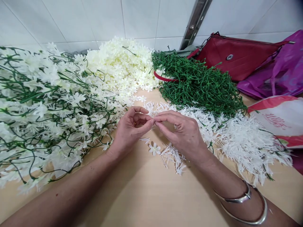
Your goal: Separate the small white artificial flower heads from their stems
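My left hand (133,126) and my right hand (181,130) meet fingertip to fingertip over the middle of the table. Both are pinched closed, and whatever lies between the fingertips is too small to make out. Just below them a single white artificial flower (154,149) lies on the wood. Beside it is a small cluster of white plastic stamens (174,157). More stamens spread behind the hands and to the right, where a larger heap of white stamens (251,142) sits.
Assembled white flowers on green stems (71,116) cover the left side. Loose cream petals (123,63) are heaped at the back. Green plastic stems (199,85) lie right of centre. A red handbag (236,53), a purple bag (279,69) and a red-and-white plastic bag (281,119) stand at right.
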Demonstrator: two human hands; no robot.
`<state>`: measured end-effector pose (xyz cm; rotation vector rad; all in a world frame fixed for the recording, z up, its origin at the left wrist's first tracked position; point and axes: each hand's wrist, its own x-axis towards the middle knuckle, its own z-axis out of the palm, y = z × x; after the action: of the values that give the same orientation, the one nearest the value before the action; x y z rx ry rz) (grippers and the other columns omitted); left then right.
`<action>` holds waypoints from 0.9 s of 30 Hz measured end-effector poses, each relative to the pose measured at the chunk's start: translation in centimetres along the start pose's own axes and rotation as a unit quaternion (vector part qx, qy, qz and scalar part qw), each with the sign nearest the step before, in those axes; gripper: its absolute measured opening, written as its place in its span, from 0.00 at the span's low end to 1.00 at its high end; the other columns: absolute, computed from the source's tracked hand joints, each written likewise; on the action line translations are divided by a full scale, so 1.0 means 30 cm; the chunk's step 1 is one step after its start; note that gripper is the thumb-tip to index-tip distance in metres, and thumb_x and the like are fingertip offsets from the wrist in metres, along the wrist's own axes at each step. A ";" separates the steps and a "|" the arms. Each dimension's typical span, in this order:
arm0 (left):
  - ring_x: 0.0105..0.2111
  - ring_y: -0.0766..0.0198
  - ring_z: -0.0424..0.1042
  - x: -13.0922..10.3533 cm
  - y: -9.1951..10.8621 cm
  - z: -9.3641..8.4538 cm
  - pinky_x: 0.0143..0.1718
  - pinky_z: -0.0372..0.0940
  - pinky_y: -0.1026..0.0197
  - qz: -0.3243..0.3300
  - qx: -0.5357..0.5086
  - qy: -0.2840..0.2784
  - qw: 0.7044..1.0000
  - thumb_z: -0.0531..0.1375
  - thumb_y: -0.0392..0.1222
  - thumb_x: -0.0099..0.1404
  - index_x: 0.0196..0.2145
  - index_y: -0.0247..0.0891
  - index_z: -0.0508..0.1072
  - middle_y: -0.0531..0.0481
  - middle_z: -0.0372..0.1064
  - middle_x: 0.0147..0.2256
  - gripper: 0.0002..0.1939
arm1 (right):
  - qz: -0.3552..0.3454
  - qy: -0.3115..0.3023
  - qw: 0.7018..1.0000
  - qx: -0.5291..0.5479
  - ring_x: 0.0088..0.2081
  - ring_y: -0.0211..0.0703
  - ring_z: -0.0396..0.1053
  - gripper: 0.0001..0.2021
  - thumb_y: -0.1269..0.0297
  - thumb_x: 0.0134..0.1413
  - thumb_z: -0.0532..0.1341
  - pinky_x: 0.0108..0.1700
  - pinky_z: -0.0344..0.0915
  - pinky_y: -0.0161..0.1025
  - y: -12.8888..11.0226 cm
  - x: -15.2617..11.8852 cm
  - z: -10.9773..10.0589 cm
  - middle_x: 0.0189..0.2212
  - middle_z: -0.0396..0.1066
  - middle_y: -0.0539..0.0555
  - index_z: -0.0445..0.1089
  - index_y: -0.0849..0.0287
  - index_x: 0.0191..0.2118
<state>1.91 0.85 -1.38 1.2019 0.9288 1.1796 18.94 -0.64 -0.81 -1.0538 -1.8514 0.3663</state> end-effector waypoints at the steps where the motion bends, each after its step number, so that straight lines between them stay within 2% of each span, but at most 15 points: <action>1: 0.31 0.69 0.74 0.001 0.001 0.000 0.34 0.67 0.67 -0.003 -0.001 0.001 1.000 0.72 0.38 0.57 0.40 0.37 0.69 0.52 0.77 0.31 0.17 | -0.002 0.002 1.000 -0.003 0.40 0.42 0.78 0.07 0.74 0.60 0.63 0.46 0.73 0.41 0.001 0.000 0.001 0.36 0.82 0.52 0.78 0.56 0.37; 11: 0.30 0.70 0.73 0.010 -0.003 -0.002 0.34 0.66 0.67 -0.010 -0.023 0.002 1.000 0.74 0.41 0.54 0.39 0.36 0.69 0.54 0.76 0.30 0.21 | 0.003 -0.001 1.000 -0.007 0.40 0.43 0.79 0.07 0.75 0.59 0.63 0.46 0.74 0.40 0.000 -0.005 0.008 0.38 0.82 0.53 0.79 0.58 0.38; 22: 0.29 0.71 0.72 0.014 -0.004 -0.002 0.34 0.67 0.68 -0.012 -0.027 0.006 1.000 0.73 0.37 0.54 0.39 0.36 0.69 0.54 0.75 0.30 0.19 | -0.005 -0.002 1.000 0.001 0.41 0.43 0.79 0.07 0.73 0.60 0.63 0.47 0.74 0.41 0.001 -0.006 0.015 0.39 0.82 0.54 0.78 0.57 0.39; 25: 0.29 0.72 0.72 0.017 -0.010 -0.004 0.34 0.67 0.68 -0.003 -0.027 0.006 1.000 0.72 0.36 0.55 0.38 0.36 0.69 0.54 0.75 0.30 0.17 | 0.014 -0.001 1.000 0.024 0.42 0.43 0.78 0.07 0.74 0.59 0.63 0.48 0.73 0.41 -0.005 -0.006 0.019 0.40 0.81 0.55 0.79 0.58 0.39; 27: 0.29 0.72 0.71 0.017 -0.010 -0.003 0.34 0.67 0.68 0.001 -0.028 -0.001 1.000 0.71 0.35 0.56 0.39 0.36 0.69 0.55 0.74 0.30 0.16 | 0.056 0.001 0.997 0.062 0.41 0.42 0.78 0.07 0.73 0.59 0.64 0.48 0.73 0.41 -0.008 -0.004 0.020 0.38 0.81 0.54 0.79 0.57 0.37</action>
<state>1.96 1.37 -1.65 1.1590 0.8874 1.1987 18.35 -0.75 -1.03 -1.0731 -1.7485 0.5390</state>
